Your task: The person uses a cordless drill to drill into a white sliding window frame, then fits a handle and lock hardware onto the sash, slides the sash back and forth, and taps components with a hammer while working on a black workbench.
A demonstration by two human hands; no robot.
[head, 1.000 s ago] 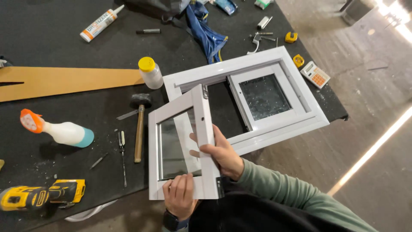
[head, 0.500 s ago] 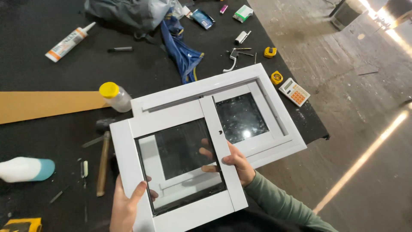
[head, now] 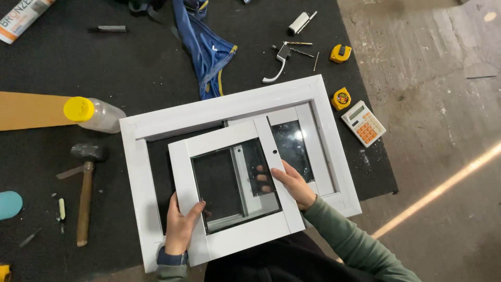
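Observation:
A small white window sash (head: 229, 140) with a glass pane lies flat over the left opening of a larger white window frame (head: 209, 110) on the black table. My left hand (head: 181, 225) grips the sash's lower left corner, thumb on top. On the sash's right stile rests my right hand (head: 291, 184), its fingers curled under and showing through the glass. The frame's right half holds another glazed sash (head: 300, 151).
A hammer (head: 86, 183) and a clear bottle with a yellow cap (head: 94, 113) lie left of the frame. Blue cloth (head: 206, 49), a white handle (head: 276, 65), two yellow tape measures (head: 341, 97) and a calculator (head: 364, 123) lie beyond it. The table's right edge meets concrete floor.
The sash was held upright one second ago, then tilted down, and now lies flat over the frame's left opening. The view has moved closer to the frame.

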